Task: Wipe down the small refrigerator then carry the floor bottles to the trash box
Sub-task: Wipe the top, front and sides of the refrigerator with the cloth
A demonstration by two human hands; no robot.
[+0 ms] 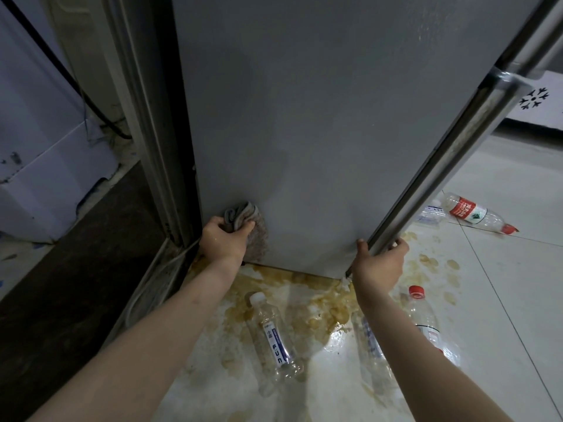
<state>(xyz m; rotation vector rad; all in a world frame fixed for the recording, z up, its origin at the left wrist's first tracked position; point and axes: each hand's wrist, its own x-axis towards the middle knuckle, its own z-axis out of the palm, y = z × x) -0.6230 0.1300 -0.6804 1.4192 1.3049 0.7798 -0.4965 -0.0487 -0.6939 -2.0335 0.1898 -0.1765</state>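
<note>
While the left hand clutches a bunched grey cloth against the lower left corner of the small refrigerator's grey side panel, the right hand curls its fingers and thumb round the bottom corner of the door edge, beside the long metal handle. Both bare forearms reach down from the camera toward the base of the appliance. Brown liquid stains spread over the white floor tiles at the foot of the refrigerator. Clear plastic bottles lie on their sides there: a white-capped bottle with a blue label between the two arms, a red-capped bottle just right of the right forearm, and another bottle partly hidden beneath that forearm. Farther right, well apart from the hands, a red-labelled bottle rests on clean tile, with a further clear bottle next to it. A black cable runs down the wall at left.
</note>
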